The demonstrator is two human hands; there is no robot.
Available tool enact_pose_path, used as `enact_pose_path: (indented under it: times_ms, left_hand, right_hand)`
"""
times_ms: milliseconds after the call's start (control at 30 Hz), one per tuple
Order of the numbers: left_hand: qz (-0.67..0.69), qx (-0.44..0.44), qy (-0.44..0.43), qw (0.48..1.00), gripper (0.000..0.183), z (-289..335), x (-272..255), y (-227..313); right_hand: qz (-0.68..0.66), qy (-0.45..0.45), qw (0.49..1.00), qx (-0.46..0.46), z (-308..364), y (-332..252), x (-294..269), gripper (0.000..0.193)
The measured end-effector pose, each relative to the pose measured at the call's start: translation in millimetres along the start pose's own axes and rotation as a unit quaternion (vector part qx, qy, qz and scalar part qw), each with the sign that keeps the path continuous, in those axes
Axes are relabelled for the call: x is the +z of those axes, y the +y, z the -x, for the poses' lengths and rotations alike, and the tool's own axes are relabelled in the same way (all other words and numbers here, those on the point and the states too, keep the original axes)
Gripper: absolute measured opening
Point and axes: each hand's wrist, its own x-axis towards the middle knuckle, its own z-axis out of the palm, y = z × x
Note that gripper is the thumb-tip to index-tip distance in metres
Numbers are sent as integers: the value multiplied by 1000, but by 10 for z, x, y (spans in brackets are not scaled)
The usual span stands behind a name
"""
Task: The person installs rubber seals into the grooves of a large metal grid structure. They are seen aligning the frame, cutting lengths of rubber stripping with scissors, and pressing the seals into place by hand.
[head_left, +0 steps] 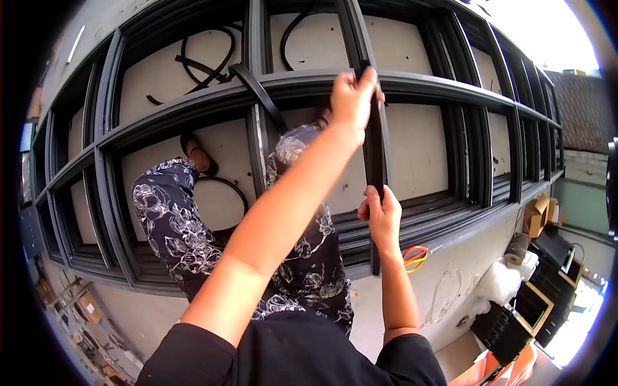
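A black rubber-like strip (375, 148) runs along a crossbar of the dark grey metal frame (444, 87). My left hand (353, 106) is closed on its far part, where the bars cross, with the thumb pointing away from me. Nearer to me, my right hand (384, 215) pinches the same strip between thumb and finger, above the frame's near side. Whether the strip sits in a groove of the bar is hidden by my hands. Another black strip (257, 96) lies bent over the frame left of my left hand.
Loose black strips (205, 80) curl on the pale floor within the frame openings. My legs in patterned trousers (174, 225) are among the bars. Orange-and-yellow handles (415, 258) lie beside the frame's near edge. Cardboard boxes (536, 215) and a white plastic bag (499, 281) stand at right.
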Motion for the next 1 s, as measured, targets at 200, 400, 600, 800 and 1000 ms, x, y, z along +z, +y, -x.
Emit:
enact_pose_path:
  times_ms: [200, 400, 600, 800, 1000]
  left_hand:
    - [-316, -126, 186, 922, 64, 41, -9, -1423]
    - [-418, -178, 106, 884, 58, 89, -117, -1808]
    - [-417, -117, 149, 889, 55, -75, -148, -2063]
    - [-368, -198, 122, 900, 53, -236, -247, -2082]
    - [-353, -140, 100, 920, 53, -137, -258, -1967]
  right_hand:
    - [264, 19, 964, -12, -381, 322, 10, 29]
    - [273, 32, 961, 29, -499, 813, -85, 25]
    - [348, 41, 936, -30, -671, 982, -139, 35]
    - [323, 91, 936, -103, -1039, 287, -220, 21]
    - [374, 153, 897, -178, -1943, -154, -158, 32]
